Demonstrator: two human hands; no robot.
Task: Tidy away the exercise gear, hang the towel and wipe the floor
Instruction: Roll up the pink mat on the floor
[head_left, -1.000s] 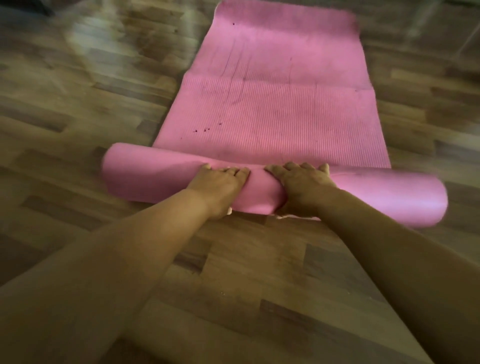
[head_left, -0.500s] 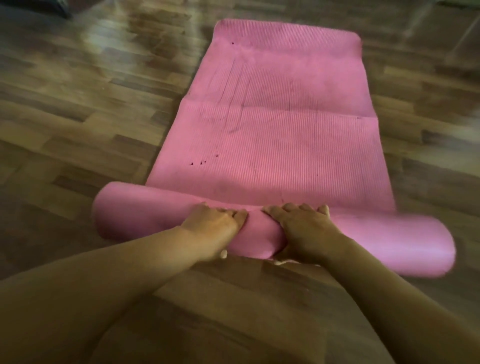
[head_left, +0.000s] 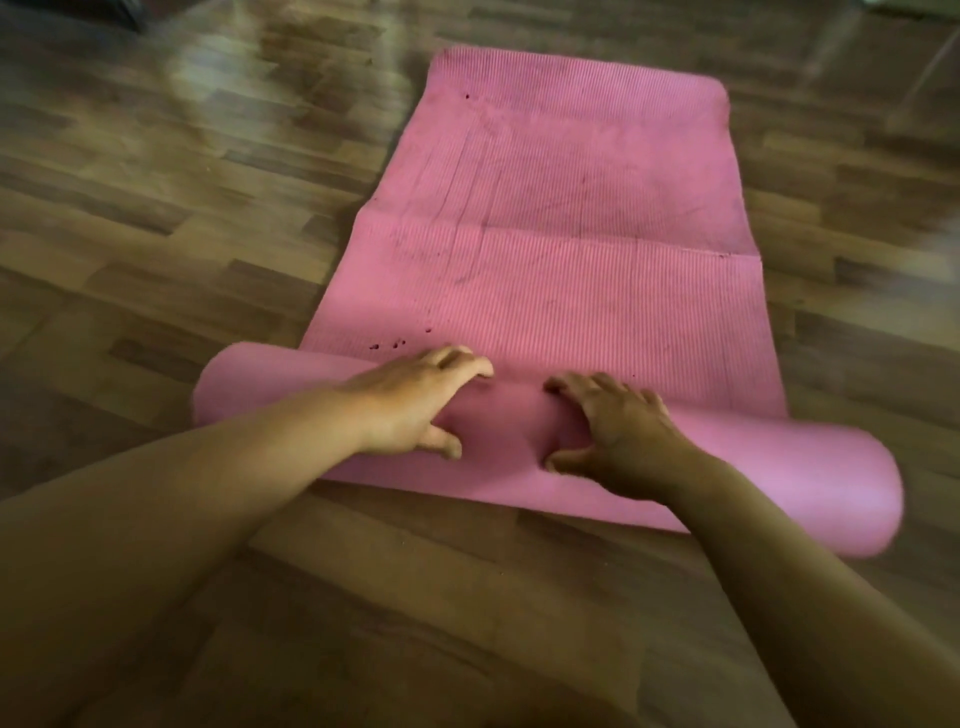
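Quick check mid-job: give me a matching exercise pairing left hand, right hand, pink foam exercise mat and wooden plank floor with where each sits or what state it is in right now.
Things:
1. left hand
2. right hand
3. pink foam exercise mat
4. wooden plank floor

States:
A. brown, lying under everything
B. partly rolled, far part flat
C. on the roll, nearer its right end
D. on the roll, nearer its left end

Pairs: 1-D, 2-C, 3-B, 4-A

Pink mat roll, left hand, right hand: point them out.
pink mat roll (head_left: 810, 478): head view, bare right stretch of the roll.
left hand (head_left: 410, 400): head view, back of hand.
right hand (head_left: 618, 431): head view, back of hand.
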